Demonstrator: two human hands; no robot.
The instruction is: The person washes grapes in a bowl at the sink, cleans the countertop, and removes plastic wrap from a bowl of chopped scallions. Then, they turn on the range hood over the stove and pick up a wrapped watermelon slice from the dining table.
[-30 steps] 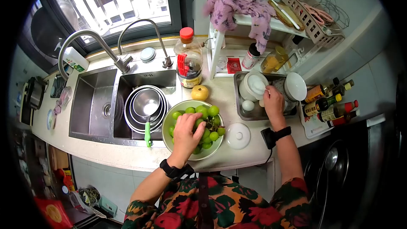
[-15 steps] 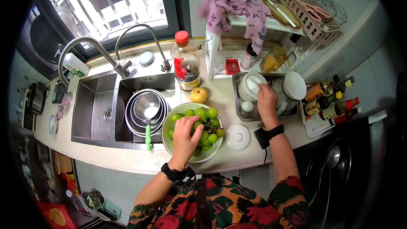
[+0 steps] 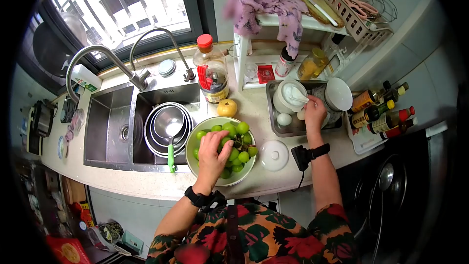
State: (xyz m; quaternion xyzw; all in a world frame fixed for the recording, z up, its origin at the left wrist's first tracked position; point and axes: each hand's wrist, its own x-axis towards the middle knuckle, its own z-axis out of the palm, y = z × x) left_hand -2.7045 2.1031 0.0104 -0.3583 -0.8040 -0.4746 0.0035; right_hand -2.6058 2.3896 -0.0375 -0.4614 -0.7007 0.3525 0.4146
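My left hand (image 3: 211,152) lies over green grapes (image 3: 237,162) in a pale round bowl (image 3: 192,173), its thumb apart from the fingers. The fingertips touch the fruit, partly hidden among it. With my right hand (image 3: 315,113) I pinch the handle of a white spoon (image 3: 302,98). The spoon's bowl is inside a white lidless jar (image 3: 279,105), against white contents. This jar stands in a grey metal tray (image 3: 271,122) with eggs (image 3: 284,119) beside it. A white lid (image 3: 274,156) with a knob lies on the counter between the bowl and my right forearm.
Nested metal bowls and a green-handled pan (image 3: 170,156) sit in the right basin of the sink (image 3: 110,132). A red-capped jar (image 3: 211,76) and a yellow fruit (image 3: 226,108) stand behind the grapes. White bowls (image 3: 338,94) and sauce bottles (image 3: 373,112) are at right.
My right hand has shifted right and slightly down, drawing the spoon's handle across the jar's rim, so more of the spoon shows. My left hand stays on the grapes. The view has shifted slightly.
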